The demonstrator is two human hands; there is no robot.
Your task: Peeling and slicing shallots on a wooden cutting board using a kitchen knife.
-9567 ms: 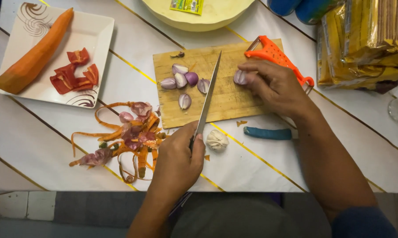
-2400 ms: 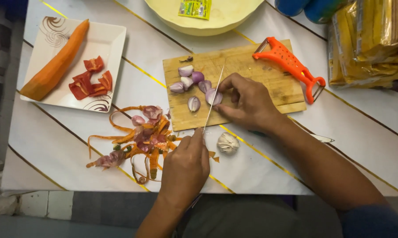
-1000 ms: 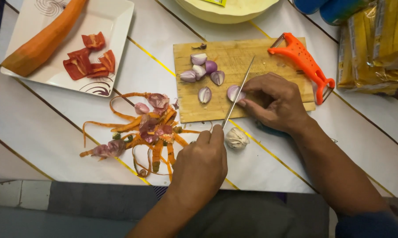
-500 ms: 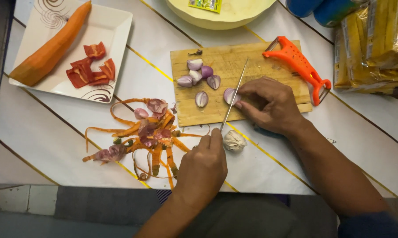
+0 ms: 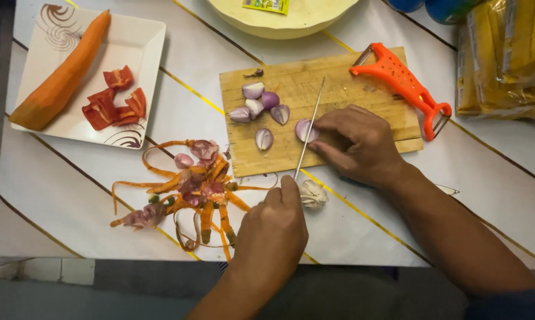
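My left hand (image 5: 273, 228) is shut on the handle of a thin knife (image 5: 310, 127) whose blade lies across the wooden cutting board (image 5: 338, 83). With its fingertips, my right hand (image 5: 359, 142) pins a purple shallot piece (image 5: 303, 129) to the board, right beside the blade. Several peeled shallot pieces (image 5: 258, 105) lie on the board's left half.
An orange peeler (image 5: 403, 83) rests on the board's right corner. A garlic bulb (image 5: 313, 192) sits by my left hand. Carrot and shallot peels (image 5: 190, 189) are piled to the left. A white plate (image 5: 143, 53) holds a peeled carrot (image 5: 63, 74) and red pepper pieces (image 5: 116, 101). A yellow bowl (image 5: 279, 18) and yellow packets (image 5: 504, 53) stand behind.
My right hand has brought a shallot piece from the board's right end to its middle, and the knife has followed. Over the last second both hands have hardly moved.
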